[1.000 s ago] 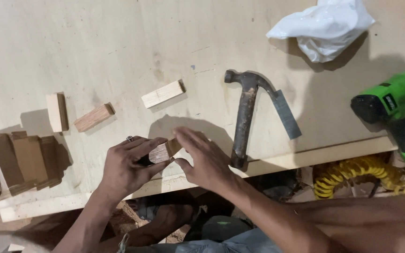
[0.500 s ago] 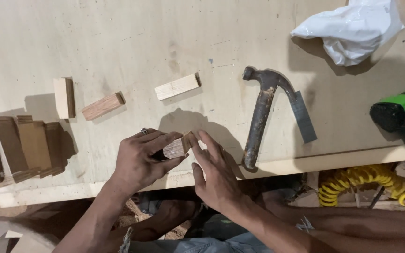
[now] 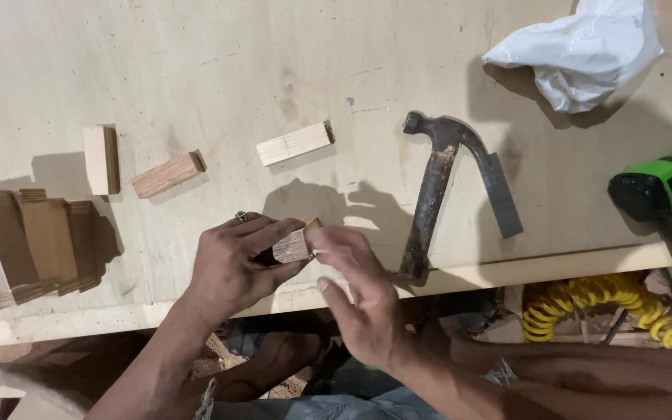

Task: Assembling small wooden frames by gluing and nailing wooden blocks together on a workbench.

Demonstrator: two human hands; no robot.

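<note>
Near the lower middle of the frame, the left hand (image 3: pixel 235 264) pinches a small wooden block (image 3: pixel 293 246), fingers clamped round it to steady it just above the table (image 3: pixel 196 62) edge. The right hand (image 3: pixel 359 307) (slightly blurred) touches its end with loosely spread fingertips. A hammer (image 3: pixel 437 194) lies within reach at right.

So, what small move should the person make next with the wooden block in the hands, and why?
Probably bring the right hand fully onto the small wooden block. The left hand pinches the block above the table edge, while the right fingertips only touch its end. A second grip would likely steady it; the hammer lies untouched beside.
</note>
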